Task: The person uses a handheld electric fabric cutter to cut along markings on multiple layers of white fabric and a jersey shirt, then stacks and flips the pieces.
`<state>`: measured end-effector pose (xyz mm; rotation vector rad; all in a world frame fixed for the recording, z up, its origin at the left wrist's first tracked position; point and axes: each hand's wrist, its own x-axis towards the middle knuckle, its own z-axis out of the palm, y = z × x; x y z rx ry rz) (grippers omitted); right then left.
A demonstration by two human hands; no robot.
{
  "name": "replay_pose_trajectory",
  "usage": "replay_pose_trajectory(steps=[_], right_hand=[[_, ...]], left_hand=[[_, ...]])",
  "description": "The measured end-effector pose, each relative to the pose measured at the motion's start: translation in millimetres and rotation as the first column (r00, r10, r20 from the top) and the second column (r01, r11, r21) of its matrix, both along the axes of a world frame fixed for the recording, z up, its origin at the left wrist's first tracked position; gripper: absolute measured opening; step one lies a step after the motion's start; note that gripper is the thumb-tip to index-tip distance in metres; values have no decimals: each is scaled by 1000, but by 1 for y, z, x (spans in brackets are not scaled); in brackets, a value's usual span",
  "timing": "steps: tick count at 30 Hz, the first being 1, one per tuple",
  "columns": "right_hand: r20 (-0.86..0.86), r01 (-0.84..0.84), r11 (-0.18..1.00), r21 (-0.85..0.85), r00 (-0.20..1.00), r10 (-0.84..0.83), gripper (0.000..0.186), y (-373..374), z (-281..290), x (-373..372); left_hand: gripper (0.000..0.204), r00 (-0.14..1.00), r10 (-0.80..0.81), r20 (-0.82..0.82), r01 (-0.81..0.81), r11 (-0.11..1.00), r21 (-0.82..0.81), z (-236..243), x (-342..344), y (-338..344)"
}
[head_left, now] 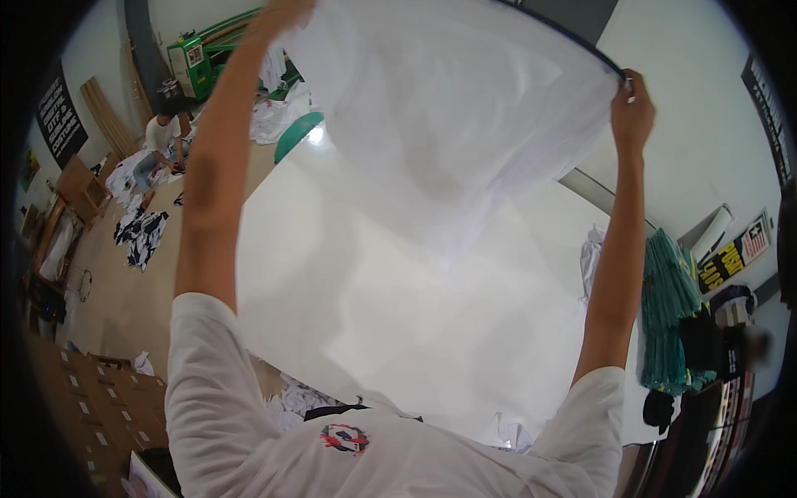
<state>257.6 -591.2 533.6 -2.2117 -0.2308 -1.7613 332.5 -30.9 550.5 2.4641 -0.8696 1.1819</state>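
Brown boxes (104, 415), 8 o'clock: several, exact count unclear. Fabric heap (143, 239), black and white, 9 o'clock: one, on the floor (124, 307). Co-worker (162, 141), 10 o'clock: one, low among loose fabrics. Green machine (191, 68), between 10 and 11 o'clock: one, partly behind the raised left forearm (212, 183). Left hand (286, 12), 11 o'clock: one, at the white cloth (465, 100); blurred and cut off, so its grip cannot be told. White cloth, 12 o'clock: one, dark-edged, raised over the white tabletop (382, 340), hiding its far part. Right hand (633, 120), 2 o'clock: one, grip clamped on the white cloth's 3 o'clock corner. Green textiles (664, 315), between 3 and 4 o'clock: count unclear.
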Motion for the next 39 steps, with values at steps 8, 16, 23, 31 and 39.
replay_pose_trajectory(steps=[8, 16, 23, 31, 39], right_hand=[[-262, -192, 965, 180, 936, 235, 21, -96, -132, -62], [-655, -278, 898, 340, 615, 438, 15, -61, -364, -56], [-755, -357, 896, 265, 501, 423, 14, 9, -458, 22], [-952, -259, 959, -112, 305, -29, 45, 108, -540, 154], [-944, -204, 935, -290, 223, -244, 55, 84, -575, 208]], left_hand=[[29, 997, 69, -41, -76, 977, -199, -144, -110, 10], [37, 849, 238, -471, -117, 955, 272, -413, -185, -33], [37, 780, 418, -466, -218, 879, 424, -529, -227, 8], [48, 560, 428, -710, -419, 885, 203, -544, -254, -10], [41, 430, 640, -637, -653, 708, 271, -571, -225, -19]])
